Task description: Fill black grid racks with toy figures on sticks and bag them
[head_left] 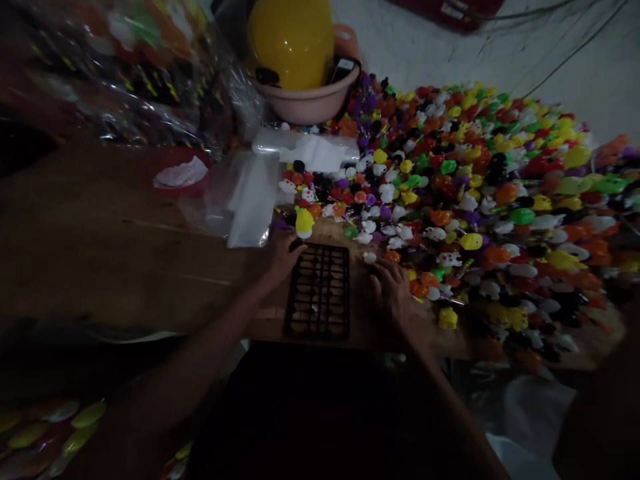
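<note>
My left hand (pixel 286 256) is closed at the lower end of a small yellow-and-white toy figure (pixel 304 223), which stands upright above the fingers. Dim light hides part of that grip. Just below and right lies a black slotted plastic tray (pixel 324 247), its narrow openings in rows. My right hand (pixel 394 288) rests low over the table to the right of the tray, fingers bent but apart. Its fingertips are close to a small white toy (pixel 369 257); whether they touch it I cannot tell. An orange toy (pixel 392 256) lies beside them.
A large heap of colourful toys (pixel 470 180) covers the right of the wooden table (pixel 100 247). Clear plastic bags (pixel 253 200), a red dish (pixel 187 188) with white paper, and a pink basin (pixel 307 105) holding a yellow helmet (pixel 293 43) sit farther back.
</note>
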Action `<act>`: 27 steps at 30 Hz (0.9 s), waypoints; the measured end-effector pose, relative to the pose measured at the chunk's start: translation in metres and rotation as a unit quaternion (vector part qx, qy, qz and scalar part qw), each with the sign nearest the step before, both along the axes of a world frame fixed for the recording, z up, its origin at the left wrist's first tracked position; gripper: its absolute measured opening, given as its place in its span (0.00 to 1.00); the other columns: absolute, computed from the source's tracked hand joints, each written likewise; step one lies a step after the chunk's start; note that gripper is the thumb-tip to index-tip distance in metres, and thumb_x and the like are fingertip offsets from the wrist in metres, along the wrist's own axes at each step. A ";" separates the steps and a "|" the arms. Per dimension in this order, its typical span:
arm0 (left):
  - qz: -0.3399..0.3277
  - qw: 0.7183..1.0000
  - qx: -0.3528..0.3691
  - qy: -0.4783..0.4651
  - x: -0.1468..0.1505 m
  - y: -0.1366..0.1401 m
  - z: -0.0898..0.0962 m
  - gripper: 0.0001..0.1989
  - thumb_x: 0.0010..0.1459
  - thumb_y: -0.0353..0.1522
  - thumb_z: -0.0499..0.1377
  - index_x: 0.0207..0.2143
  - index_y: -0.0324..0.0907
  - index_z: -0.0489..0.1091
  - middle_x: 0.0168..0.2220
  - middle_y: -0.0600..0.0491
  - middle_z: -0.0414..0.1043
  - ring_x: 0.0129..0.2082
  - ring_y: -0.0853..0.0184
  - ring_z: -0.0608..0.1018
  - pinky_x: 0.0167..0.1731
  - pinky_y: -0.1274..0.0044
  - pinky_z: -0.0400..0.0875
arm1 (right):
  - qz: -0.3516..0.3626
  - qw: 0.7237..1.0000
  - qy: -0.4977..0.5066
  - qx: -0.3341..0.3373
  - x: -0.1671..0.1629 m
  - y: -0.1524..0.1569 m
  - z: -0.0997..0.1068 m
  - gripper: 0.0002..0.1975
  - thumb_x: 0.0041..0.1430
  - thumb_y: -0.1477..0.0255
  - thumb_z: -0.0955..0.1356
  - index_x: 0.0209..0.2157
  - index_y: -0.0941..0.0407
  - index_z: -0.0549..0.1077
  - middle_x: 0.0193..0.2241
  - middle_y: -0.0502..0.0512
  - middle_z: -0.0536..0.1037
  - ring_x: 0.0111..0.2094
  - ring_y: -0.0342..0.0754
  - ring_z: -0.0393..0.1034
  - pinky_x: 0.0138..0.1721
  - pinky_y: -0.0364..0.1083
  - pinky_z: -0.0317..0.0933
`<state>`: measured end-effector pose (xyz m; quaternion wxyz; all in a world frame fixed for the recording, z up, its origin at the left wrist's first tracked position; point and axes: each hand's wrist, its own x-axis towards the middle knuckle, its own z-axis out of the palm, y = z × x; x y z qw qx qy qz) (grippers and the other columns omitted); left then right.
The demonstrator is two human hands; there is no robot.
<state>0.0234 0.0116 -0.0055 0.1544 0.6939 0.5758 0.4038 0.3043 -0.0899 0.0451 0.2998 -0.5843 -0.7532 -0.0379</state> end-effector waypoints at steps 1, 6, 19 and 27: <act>-0.009 1.000 0.002 0.008 0.000 -0.001 0.001 0.06 0.54 0.28 0.66 0.36 0.43 0.76 0.41 0.49 0.80 0.45 0.57 0.79 0.49 0.65 0.75 | 0.005 1.000 0.004 -0.008 -0.001 0.009 -0.006 0.15 0.69 0.68 0.62 0.50 0.55 0.76 0.51 0.62 0.78 0.53 0.57 0.69 0.54 0.59 0.65; -0.061 0.996 0.020 0.056 0.001 -0.005 0.010 0.06 0.55 0.29 0.66 0.38 0.42 0.77 0.42 0.49 0.81 0.45 0.58 0.80 0.49 0.65 0.75 | 0.042 0.999 -0.026 0.009 -0.012 0.076 0.002 0.14 0.68 0.69 0.61 0.43 0.56 0.78 0.43 0.61 0.79 0.44 0.54 0.69 0.47 0.54 0.63; -0.098 0.992 0.033 0.075 -0.005 0.002 0.008 0.13 0.54 0.31 0.68 0.43 0.44 0.76 0.46 0.49 0.80 0.49 0.56 0.80 0.53 0.65 0.76 | -0.008 0.968 -0.198 -0.155 -0.080 0.140 0.034 0.15 0.67 0.68 0.63 0.48 0.59 0.76 0.48 0.66 0.74 0.48 0.60 0.60 0.49 0.55 0.50; -0.085 0.994 -0.011 0.073 -0.015 -0.003 0.019 0.21 0.51 0.26 0.68 0.49 0.40 0.74 0.46 0.46 0.80 0.46 0.56 0.82 0.49 0.67 0.78 | -0.004 0.982 -0.151 -0.116 -0.070 0.139 0.054 0.13 0.66 0.72 0.62 0.45 0.58 0.76 0.47 0.66 0.76 0.51 0.60 0.64 0.54 0.58 0.53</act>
